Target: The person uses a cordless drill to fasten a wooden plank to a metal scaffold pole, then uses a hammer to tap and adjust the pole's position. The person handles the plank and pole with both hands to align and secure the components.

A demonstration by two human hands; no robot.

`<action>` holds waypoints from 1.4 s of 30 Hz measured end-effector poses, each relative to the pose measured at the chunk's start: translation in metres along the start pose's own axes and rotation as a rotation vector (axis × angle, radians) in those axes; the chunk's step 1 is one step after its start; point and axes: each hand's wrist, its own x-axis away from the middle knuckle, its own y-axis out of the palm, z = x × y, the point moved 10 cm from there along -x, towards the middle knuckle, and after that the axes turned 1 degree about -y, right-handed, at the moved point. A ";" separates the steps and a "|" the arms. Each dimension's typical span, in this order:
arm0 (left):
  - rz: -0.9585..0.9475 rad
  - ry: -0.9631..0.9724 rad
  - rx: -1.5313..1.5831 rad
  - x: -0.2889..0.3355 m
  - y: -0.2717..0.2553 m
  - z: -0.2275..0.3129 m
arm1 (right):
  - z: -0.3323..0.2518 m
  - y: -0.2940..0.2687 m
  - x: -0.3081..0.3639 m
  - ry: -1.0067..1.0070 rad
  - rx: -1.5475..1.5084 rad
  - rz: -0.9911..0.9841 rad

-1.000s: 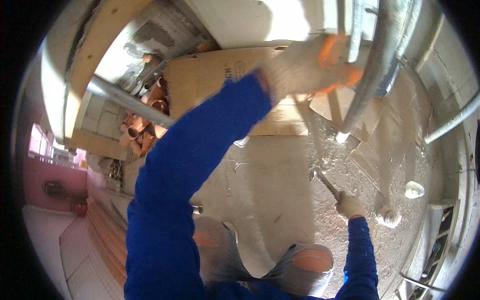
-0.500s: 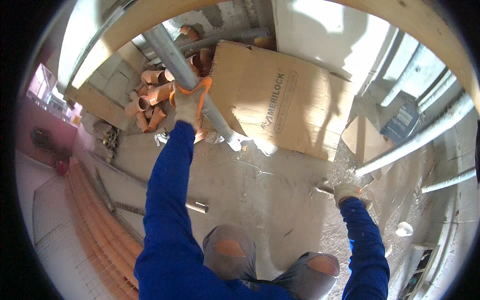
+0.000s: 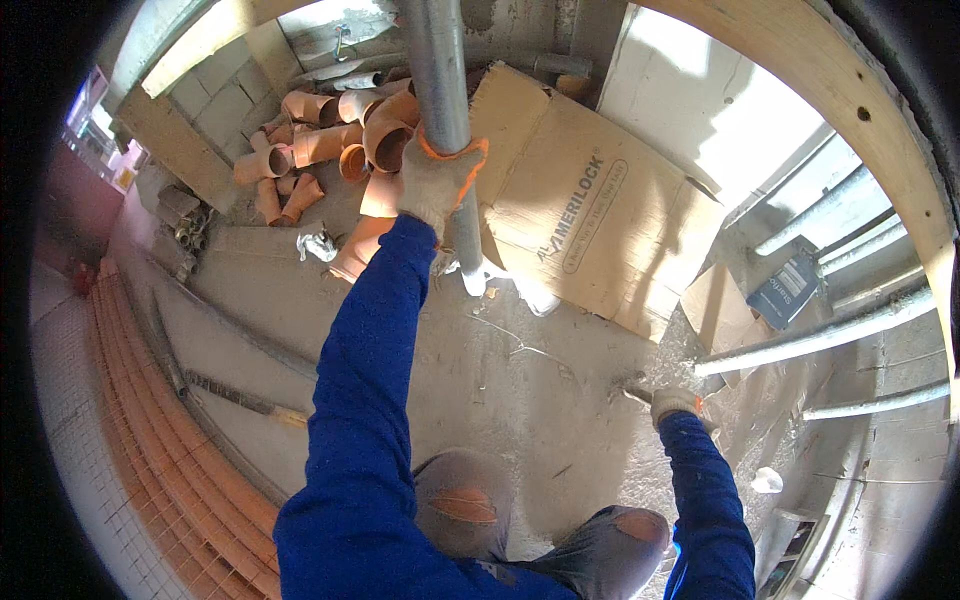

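A grey metal pipe [image 3: 443, 75] stands nearly upright, its lower end at the floor beside a cardboard sheet. My left hand [image 3: 437, 180], in a pale glove with an orange cuff edge, is closed round the pipe partway up. The pipe's top runs out of view. Low at the right, my gloved right hand [image 3: 676, 404] is closed on a short, hammer-like tool [image 3: 637, 394]. One end of the tool sticks out to the left of the hand; my fingers hide its middle. Its exact kind is hard to make out.
Orange pipe fittings [image 3: 325, 145] lie heaped behind my left hand. A large flattened cardboard box [image 3: 600, 200] covers the floor ahead. Grey pipes [image 3: 820, 330] slant in at the right near a blue box [image 3: 787, 290]. Long orange pipes [image 3: 150, 400] and wire mesh [image 3: 90, 470] lie left.
The grey pipe has swung from a leftward lean to nearly upright, my left hand moving right with it. Its lower end stays in about the same place. My right hand keeps its hold, shifted slightly left.
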 end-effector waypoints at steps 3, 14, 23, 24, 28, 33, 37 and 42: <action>0.026 0.025 -0.025 0.007 -0.001 0.010 | -0.007 -0.001 -0.007 -0.028 0.093 -0.013; 0.066 0.146 -0.092 0.000 -0.006 0.012 | 0.002 0.011 -0.044 0.124 0.030 0.008; -0.082 0.003 -0.038 0.003 0.000 0.015 | -0.009 -0.006 -0.032 0.116 0.009 -0.035; -0.108 0.043 -0.044 0.001 0.001 0.019 | -0.009 -0.007 -0.032 0.111 0.022 -0.032; -0.228 0.081 0.020 -0.002 0.009 0.019 | -0.011 -0.005 -0.034 0.090 0.035 -0.029; -0.214 0.079 -0.029 -0.006 0.005 0.015 | -0.014 -0.005 -0.032 0.076 0.068 -0.050; -0.161 0.059 -0.069 -0.005 0.005 0.013 | -0.014 -0.006 -0.026 0.083 0.075 -0.105; 0.060 0.131 -0.136 0.002 -0.003 0.010 | -0.016 -0.016 -0.018 0.088 0.077 -0.078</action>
